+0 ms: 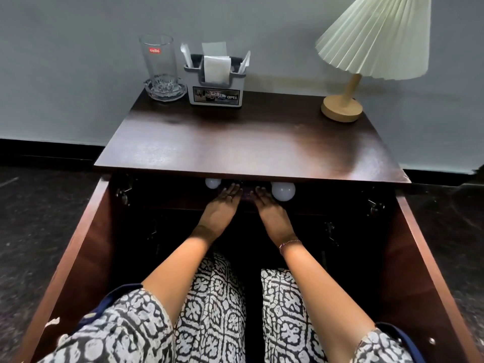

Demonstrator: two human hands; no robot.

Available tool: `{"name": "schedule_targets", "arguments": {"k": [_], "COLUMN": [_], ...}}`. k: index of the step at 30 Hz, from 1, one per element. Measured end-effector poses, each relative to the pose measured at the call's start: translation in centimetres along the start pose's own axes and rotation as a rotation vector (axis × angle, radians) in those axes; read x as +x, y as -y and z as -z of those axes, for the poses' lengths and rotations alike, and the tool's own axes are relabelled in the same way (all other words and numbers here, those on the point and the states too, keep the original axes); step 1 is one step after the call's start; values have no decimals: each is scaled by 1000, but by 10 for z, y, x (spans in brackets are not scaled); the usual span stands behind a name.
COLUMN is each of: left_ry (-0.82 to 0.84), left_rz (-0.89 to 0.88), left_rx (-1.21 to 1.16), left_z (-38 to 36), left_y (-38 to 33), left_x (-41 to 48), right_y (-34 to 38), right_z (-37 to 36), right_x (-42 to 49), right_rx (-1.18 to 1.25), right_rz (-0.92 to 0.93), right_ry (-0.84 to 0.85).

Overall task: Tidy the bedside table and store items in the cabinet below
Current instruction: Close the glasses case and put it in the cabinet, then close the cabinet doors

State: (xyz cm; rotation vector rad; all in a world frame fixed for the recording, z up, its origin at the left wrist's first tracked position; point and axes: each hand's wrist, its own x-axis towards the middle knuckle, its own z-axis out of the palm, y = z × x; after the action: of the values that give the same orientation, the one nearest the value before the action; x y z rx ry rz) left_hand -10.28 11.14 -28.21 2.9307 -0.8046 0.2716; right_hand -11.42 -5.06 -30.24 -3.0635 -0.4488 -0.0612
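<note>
Head-camera view looking down on a dark wooden bedside bench and the cabinet under it. Both doors are swung wide, the left door at eight o'clock of the frame and the right door at four o'clock.

A person in patterned clothing faces the cabinet, with both bare forearms reaching into its dark inside at the centre of the frame. The left hand and right hand lie side by side on a shelf, fingers nearly straight and held narrow. They flank a small purplish object that sits between them. The fingertips are in shadow under the bench edge, so any pressure on the object cannot be told.

A white left bulb sits at eleven o'clock of the left hand. A white right bulb lies just beside the right hand at two o'clock.

On the bench, at eleven o'clock, a clear glass stands in an ashtray, with a grey caddy of napkins just beside it. A pleated lamp stands at one o'clock.

The step appears to be settling the object on the shelf. It is best nudged straight toward twelve o'clock with both hands level and the knuckles kept off the bulbs, which would likely roll. The hands should then draw back toward six o'clock.
</note>
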Motion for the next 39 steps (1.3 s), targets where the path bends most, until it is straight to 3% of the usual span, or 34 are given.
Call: {"name": "schedule_targets", "arguments": {"k": [4,14,23,32,39], "left_ry": [57,83,95,52,256], "left_rz": [77,102,207,186,253], "left_rx": [-98,-30,-41,-85,-217], "left_z": [-13,-21,-30,-14,21], "left_y": [-1,-15,-16,-39,-56], "left_x": [1,7,10,-11,-35], "right_y": [1,7,2,17,27], "right_z": [-2,-7,-6,-6,32], "right_x": [1,6,7,-17,-50], "right_rx": [-21,24,70,158,255], "right_rz": [-7,-38,45,-35,-74], "right_ry": [6,-35,-69,-27,177]}}
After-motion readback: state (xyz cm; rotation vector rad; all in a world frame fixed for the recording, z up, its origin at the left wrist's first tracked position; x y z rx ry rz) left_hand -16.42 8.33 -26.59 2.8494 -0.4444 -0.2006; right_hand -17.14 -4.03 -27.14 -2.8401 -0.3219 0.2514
